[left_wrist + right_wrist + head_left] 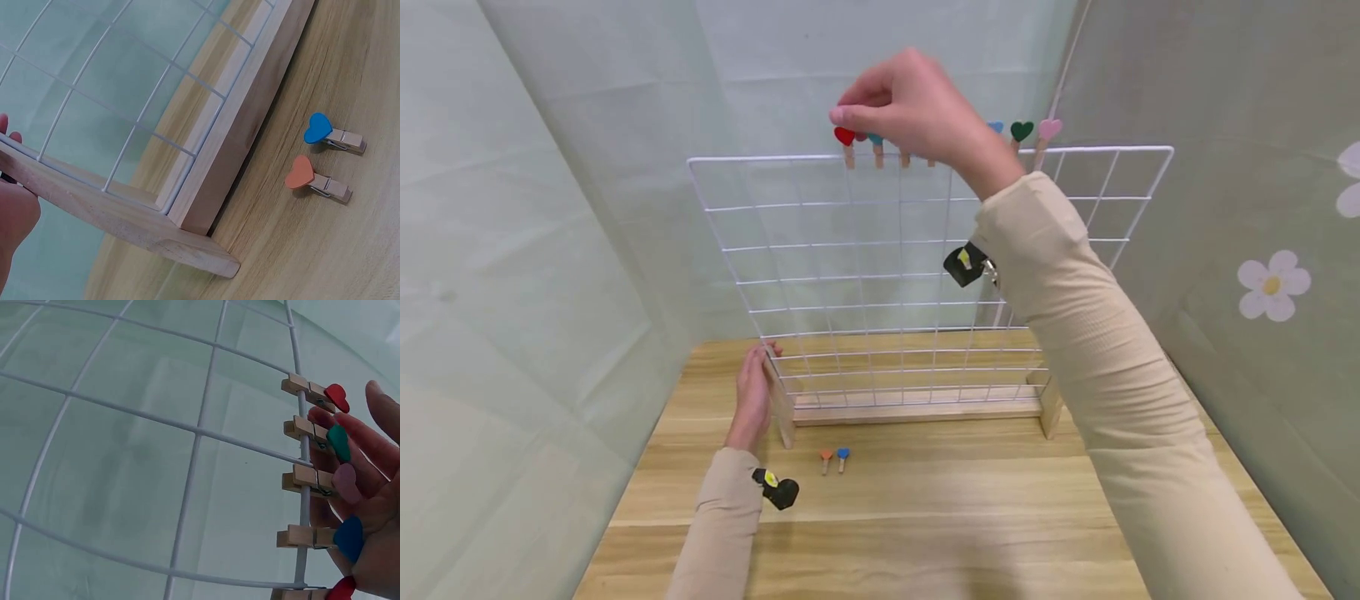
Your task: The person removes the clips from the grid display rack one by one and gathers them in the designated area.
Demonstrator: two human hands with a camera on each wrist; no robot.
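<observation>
Beige sleeves, black wrist cameras

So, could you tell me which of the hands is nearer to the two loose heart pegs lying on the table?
Left. The left hand rests against the wooden stand's foot, just beside the two pegs; the right hand is up at the grid's top edge.

By my right hand (pixel 917 104), I count seven heart pegs clipped on the one wire grid's (pixel 925 275) top edge. Beside my left hand (pixel 752 398), two loose pegs: one orange (pixel 826 459), one blue (pixel 842 457).
</observation>
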